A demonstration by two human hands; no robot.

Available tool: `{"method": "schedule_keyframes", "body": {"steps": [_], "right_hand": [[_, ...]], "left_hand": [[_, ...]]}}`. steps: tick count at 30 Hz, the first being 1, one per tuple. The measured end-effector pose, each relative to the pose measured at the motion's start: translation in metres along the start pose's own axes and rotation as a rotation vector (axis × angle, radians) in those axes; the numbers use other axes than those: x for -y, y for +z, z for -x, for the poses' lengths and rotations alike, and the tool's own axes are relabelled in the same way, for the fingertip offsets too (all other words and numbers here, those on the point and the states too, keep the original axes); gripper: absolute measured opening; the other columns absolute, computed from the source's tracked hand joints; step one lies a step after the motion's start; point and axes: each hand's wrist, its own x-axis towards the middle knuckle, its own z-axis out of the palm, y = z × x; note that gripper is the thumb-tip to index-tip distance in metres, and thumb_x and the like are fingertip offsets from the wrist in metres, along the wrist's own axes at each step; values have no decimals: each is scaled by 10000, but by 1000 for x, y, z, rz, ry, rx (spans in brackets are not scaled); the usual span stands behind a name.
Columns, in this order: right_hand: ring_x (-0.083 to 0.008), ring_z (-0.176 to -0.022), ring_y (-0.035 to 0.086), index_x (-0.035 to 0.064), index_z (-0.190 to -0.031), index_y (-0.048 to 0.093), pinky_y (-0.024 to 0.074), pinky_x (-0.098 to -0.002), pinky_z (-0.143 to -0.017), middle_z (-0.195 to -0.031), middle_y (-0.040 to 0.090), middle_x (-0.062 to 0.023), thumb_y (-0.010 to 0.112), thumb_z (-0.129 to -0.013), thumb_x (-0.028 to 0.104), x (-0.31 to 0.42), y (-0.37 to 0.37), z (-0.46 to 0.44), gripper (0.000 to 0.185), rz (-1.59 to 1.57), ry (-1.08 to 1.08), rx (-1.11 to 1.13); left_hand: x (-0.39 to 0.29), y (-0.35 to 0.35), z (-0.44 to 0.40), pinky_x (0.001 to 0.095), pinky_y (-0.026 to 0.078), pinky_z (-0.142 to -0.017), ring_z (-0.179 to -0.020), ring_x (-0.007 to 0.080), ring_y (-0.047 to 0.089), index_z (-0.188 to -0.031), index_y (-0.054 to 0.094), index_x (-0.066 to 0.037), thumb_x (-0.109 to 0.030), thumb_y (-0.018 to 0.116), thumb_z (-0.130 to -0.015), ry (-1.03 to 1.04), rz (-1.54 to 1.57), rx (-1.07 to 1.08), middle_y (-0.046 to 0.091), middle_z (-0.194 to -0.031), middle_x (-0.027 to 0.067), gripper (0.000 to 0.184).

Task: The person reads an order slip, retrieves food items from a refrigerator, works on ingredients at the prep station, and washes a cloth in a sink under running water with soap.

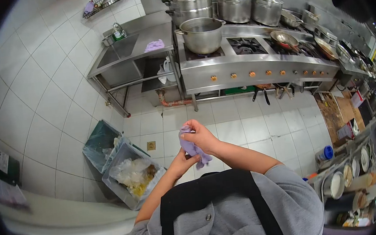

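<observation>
A crumpled purple cloth is bunched between my two hands, in front of my chest and above the tiled floor. My right hand grips its upper part, with the fingers closed round it. Lower down and to the left, my left hand holds the cloth from below, thumb pressed along it. A small dark patch shows at the left palm; I cannot tell what it is. The loose end of the cloth hangs past the left fingertips.
Ahead stands a steel stove bearing a large open pot and several pans. Left of it is a sink counter with another purple cloth. A grey bin with rubbish stands at my left; crowded shelves are at right.
</observation>
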Motion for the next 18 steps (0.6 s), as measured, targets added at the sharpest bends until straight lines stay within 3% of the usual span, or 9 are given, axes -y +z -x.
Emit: {"method": "schedule_keyframes", "body": {"steps": [2,4,6,8,10,11,12,16,18], "right_hand": [[-136,-913,545,50,-1132,468,472,-281,-787,-1011,547,-60,613,-830,46,12,-1,-37,335,20,-10,74],[-149,-943,546,42,-1213,444,474,-294,-811,-1067,533,-71,599,-840,45,22,-4,-69,403,114,-90,203],[-154,-947,545,42,-1210,458,476,-300,-807,-1088,523,-76,607,-837,57,22,-12,-105,402,125,-97,225],[-160,-950,545,42,-1208,472,478,-306,-803,-1109,513,-81,616,-834,68,25,-27,-149,402,147,-113,252],[-180,-952,547,47,-1166,520,480,-317,-793,-1103,513,-91,657,-809,100,25,-43,-192,386,614,-303,205],[-270,-966,565,24,-1088,560,480,-355,-805,-1045,542,-150,682,-770,141,25,-47,-212,360,687,-324,241],[-285,-953,569,23,-1072,571,481,-356,-800,-1037,541,-155,707,-737,154,15,-55,-237,385,838,-433,318],[-225,-868,586,22,-1019,589,478,-322,-785,-992,582,-118,666,-734,65,11,-62,-333,298,748,-431,371],[-134,-808,568,17,-973,600,468,-276,-761,-912,617,-55,622,-758,16,18,-59,-382,216,377,-106,485]], "left_hand": [[-8,-28,-37,359,460,-925,-1076,210,535,-1355,291,-32,-186,666,-845,303,-375,-21,511,-1184,84,651],[-16,-50,-67,378,469,-934,-1063,230,555,-1308,354,-23,-96,588,-855,279,-360,-102,530,-1152,105,515],[-26,-73,-101,415,485,-915,-1054,258,569,-1257,411,-15,-3,471,-834,190,398,-181,553,-1115,121,427],[-55,-95,-127,450,492,-910,-1034,278,587,-1213,448,-9,43,394,-800,171,464,-320,571,-1079,129,421],[-66,-127,-155,424,497,-921,-1058,274,580,-1278,402,-28,4,394,-828,181,473,-182,534,-1195,138,451],[-69,-139,-169,424,497,-921,-1058,274,580,-1278,402,-28,4,394,-828,199,491,-215,534,-1195,138,451],[-77,-153,-183,412,507,-906,-1049,268,587,-1281,408,-29,-38,397,-864,197,464,-181,538,-1195,135,417],[-123,-194,-220,386,534,-862,-1055,264,591,-1303,406,-21,-167,414,-958,217,278,-209,537,-1211,133,375],[-145,-218,-230,389,532,-865,-1055,277,590,-1309,402,-11,-160,423,-956,193,213,-275,532,-1218,140,384]]}}
